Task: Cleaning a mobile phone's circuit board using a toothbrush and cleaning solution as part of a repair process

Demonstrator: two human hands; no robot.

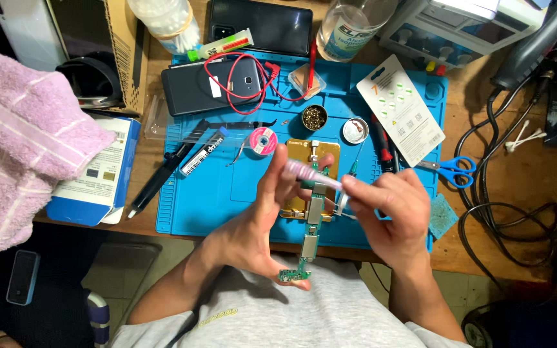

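My left hand (259,222) and my right hand (391,216) meet above the near edge of a blue work mat (220,193). Between their fingertips they hold a slim pale pink tube (311,175); the left grips its left end, the right pinches its right end. Below the hands a long green circuit board (309,238) with metal shields runs from a gold clamp fixture (301,154) toward my chest. Thin metal tweezers (344,203) hang under my right fingers.
On the mat lie a dark phone (211,87) with red wire (240,84), a solder spool (263,140), a brass-wool tin (314,117), a small round tin (355,131) and a card (400,106). Blue scissors (454,171), cables (510,219), a bottle (349,26), a pink towel (17,142) surround it.
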